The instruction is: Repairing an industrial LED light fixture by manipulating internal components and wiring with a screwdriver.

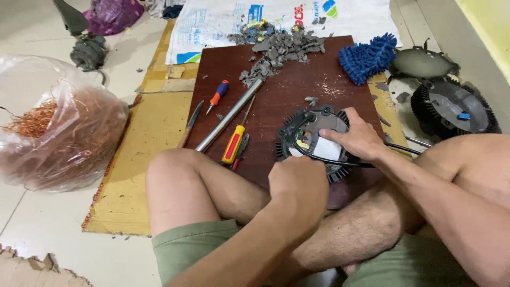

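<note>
I sit on the floor with a dark red board (287,90) in front of my legs. In the middle of the frame, low on the board, lies a round black part (313,139) with fins all around its edge. It looks like the body of a small motor or lamp.

My right hand (357,139) rests on top of the part. Its fingers press down on a white piece (326,150) inside it, so this grip is grasping the part and keeps it from sliding. A black wire (396,148) runs out from under this hand toward the right.

My left hand (297,183) is clenched into a fist at the near edge of the part. I cannot tell if something small is inside the fist.

I think I am taking the part to bits, and right now I am working the inside loose. The next move would need a firm hold with my right hand and a steady pull or pry with my left.

A yellow screwdriver (234,143), a metal rod (228,115) and a small orange and blue screwdriver (218,95) lie left of the part. Grey scraps (279,48) are piled at the top of the board. A blue mitt (367,56) lies at the upper right. A bag of copper wire (58,127) sits at the left.
</note>
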